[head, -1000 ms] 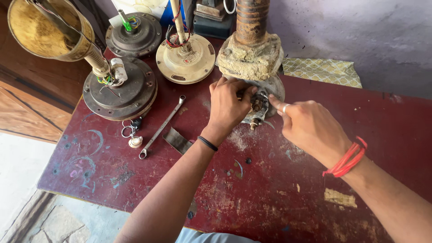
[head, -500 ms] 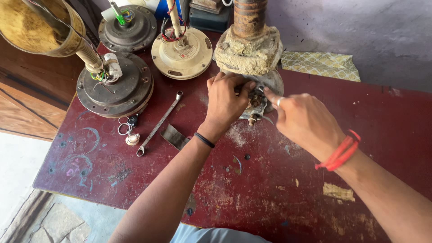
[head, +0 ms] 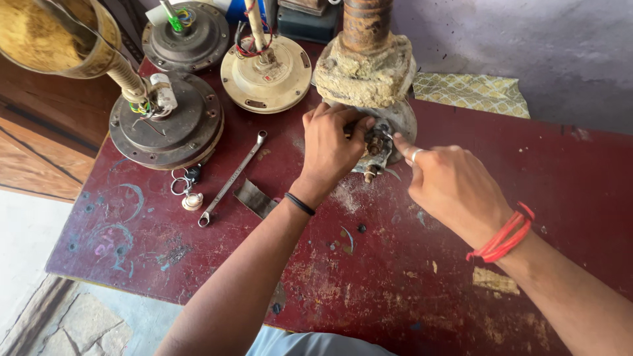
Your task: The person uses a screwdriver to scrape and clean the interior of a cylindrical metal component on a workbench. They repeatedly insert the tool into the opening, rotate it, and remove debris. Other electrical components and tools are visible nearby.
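At the upper middle of the frame the left hand (head: 330, 146) is curled over a small rusty metal fitting (head: 374, 150) that sticks out from the base of a grimy, crusted motor housing (head: 366, 69); the fingers are closed around it, seemingly to keep it steady. The right hand (head: 452, 188) comes in from the right, loosely closed, its forefinger and thumb pointed at the same fitting; whether they pinch a small part there is hidden, so I cannot tell. The housing stands on the worn red desk (head: 395, 283), against the wall. To the left, well apart from the hands, lie a spanner (head: 232, 178), a bunch of keys (head: 186, 188) and three ceiling-fan motors (head: 166, 125), laid out within reach, wires poking up from their centres
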